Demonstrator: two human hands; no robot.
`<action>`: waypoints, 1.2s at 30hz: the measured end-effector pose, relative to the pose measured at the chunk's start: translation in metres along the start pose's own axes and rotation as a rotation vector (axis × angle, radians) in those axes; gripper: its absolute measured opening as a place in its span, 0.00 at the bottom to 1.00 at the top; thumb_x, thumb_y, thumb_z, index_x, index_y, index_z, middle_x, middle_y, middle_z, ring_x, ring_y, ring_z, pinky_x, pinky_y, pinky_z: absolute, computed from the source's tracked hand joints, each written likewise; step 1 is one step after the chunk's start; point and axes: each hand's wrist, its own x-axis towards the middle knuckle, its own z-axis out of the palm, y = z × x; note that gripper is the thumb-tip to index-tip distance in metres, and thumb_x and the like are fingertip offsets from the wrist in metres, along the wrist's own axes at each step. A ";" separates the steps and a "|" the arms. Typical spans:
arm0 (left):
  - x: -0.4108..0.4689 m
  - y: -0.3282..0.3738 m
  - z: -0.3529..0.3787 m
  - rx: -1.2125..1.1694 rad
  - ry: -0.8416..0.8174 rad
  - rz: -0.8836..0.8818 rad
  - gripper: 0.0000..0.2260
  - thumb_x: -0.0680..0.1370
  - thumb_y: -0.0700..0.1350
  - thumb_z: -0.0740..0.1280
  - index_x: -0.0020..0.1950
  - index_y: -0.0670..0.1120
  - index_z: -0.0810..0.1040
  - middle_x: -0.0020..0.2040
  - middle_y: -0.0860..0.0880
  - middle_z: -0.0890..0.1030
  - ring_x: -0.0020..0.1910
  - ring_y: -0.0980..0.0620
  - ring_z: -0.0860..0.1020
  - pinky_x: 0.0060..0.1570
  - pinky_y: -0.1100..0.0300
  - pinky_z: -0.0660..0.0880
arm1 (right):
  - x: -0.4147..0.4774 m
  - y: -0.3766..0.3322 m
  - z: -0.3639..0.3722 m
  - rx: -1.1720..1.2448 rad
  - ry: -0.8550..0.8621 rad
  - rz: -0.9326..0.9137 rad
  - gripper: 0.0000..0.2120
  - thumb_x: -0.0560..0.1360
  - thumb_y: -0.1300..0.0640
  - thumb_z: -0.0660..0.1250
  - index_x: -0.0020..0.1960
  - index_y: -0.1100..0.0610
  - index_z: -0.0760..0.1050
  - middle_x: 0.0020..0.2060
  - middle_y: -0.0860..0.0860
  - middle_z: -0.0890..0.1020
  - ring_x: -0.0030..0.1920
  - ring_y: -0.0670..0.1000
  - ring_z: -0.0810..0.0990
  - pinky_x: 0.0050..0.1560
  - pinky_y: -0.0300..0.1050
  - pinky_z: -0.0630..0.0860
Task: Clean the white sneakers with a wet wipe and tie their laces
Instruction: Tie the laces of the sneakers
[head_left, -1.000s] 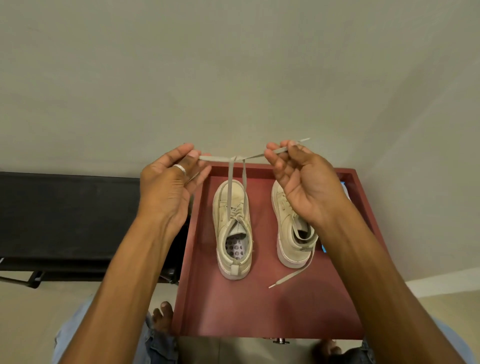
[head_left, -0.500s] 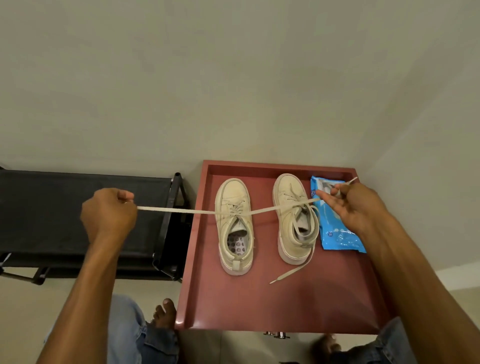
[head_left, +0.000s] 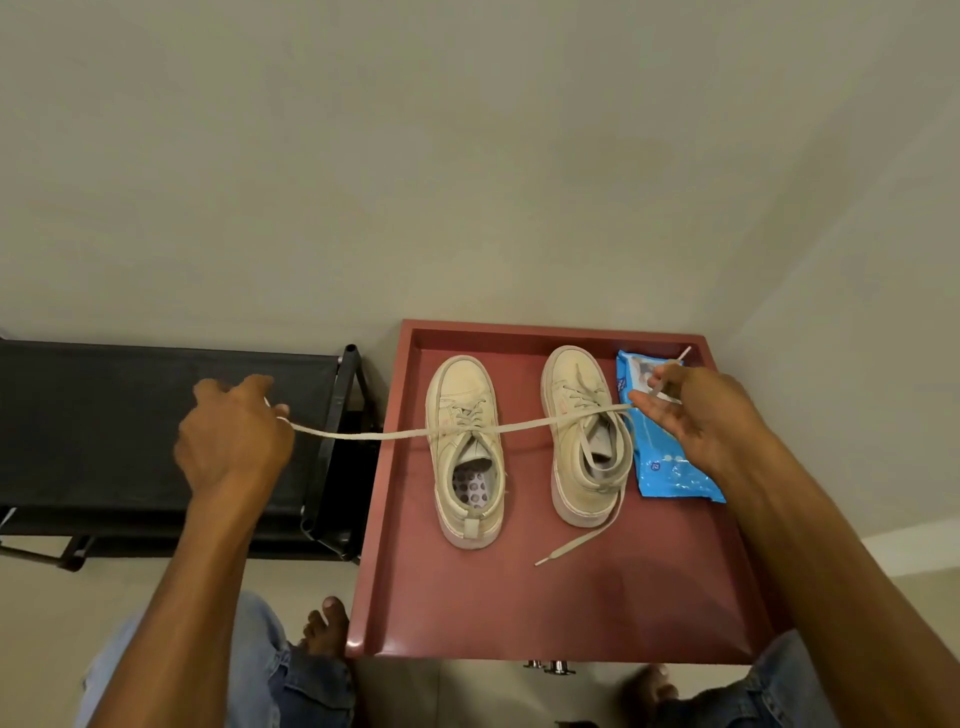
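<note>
Two cream-white sneakers stand side by side on a red tray, toes away from me. The left sneaker has its lace stretched flat and taut to both sides. My left hand grips one end of that lace out over the black rack. My right hand pinches the other end above the right sneaker. The right sneaker's own lace hangs loose onto the tray. A blue wet wipe pack lies right of the shoes, partly under my right hand.
A black metal rack stands left of the tray, its corner post close to the tray's edge. A pale wall rises right behind the tray. My bare feet and jeans-clad knees are below the tray's near edge.
Both hands were close together above the left sneaker holding crossed lace ends; they have since pulled far apart sideways, drawing the lace flat and tight. The wipe pack has come into view.
</note>
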 end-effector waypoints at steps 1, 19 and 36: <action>-0.002 0.002 0.001 0.031 0.002 0.013 0.19 0.82 0.47 0.68 0.73 0.46 0.74 0.69 0.36 0.70 0.64 0.32 0.73 0.57 0.36 0.75 | -0.002 0.002 0.004 -0.060 0.009 -0.028 0.09 0.79 0.59 0.64 0.58 0.61 0.76 0.50 0.54 0.80 0.44 0.53 0.85 0.52 0.48 0.82; -0.036 0.080 0.059 -0.015 -0.394 0.630 0.13 0.78 0.37 0.65 0.62 0.45 0.78 0.55 0.45 0.82 0.52 0.41 0.81 0.49 0.44 0.80 | -0.048 0.076 0.071 -1.462 -0.622 -0.938 0.12 0.76 0.61 0.60 0.59 0.56 0.71 0.50 0.57 0.80 0.48 0.60 0.80 0.46 0.56 0.79; -0.041 0.100 0.023 -1.080 -0.574 0.234 0.08 0.82 0.45 0.67 0.55 0.46 0.86 0.52 0.55 0.87 0.53 0.65 0.82 0.48 0.77 0.74 | -0.055 0.046 0.081 -0.402 -0.643 -0.397 0.08 0.79 0.59 0.66 0.51 0.56 0.84 0.52 0.45 0.84 0.53 0.38 0.81 0.53 0.31 0.74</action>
